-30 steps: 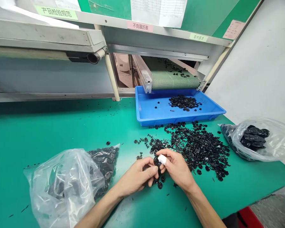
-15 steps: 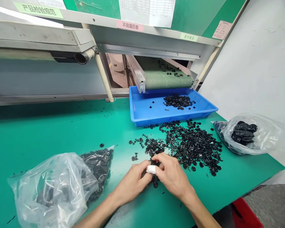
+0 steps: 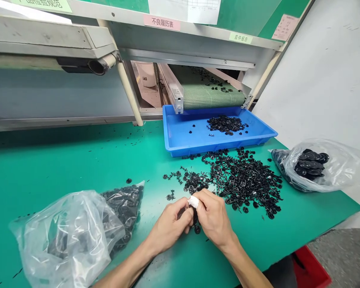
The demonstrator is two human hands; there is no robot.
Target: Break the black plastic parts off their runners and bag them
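Note:
My left hand (image 3: 171, 224) and my right hand (image 3: 212, 218) meet over the green table, fingers curled and pinched together around small black plastic parts (image 3: 195, 224). A white wrap (image 3: 193, 201) covers one fingertip of my right hand. Just beyond my hands lies a spread heap of black plastic parts (image 3: 243, 180). What exactly sits between my fingers is mostly hidden.
A clear bag of black parts (image 3: 78, 232) lies at the left, another bag (image 3: 315, 166) at the right. A blue tray (image 3: 180, 140) holding black parts sits under a green conveyor belt (image 3: 213, 96). The table's front edge runs near my forearms.
My hands have stayed together and shifted slightly; the white-wrapped finger now sits higher between them. The view has tilted a little.

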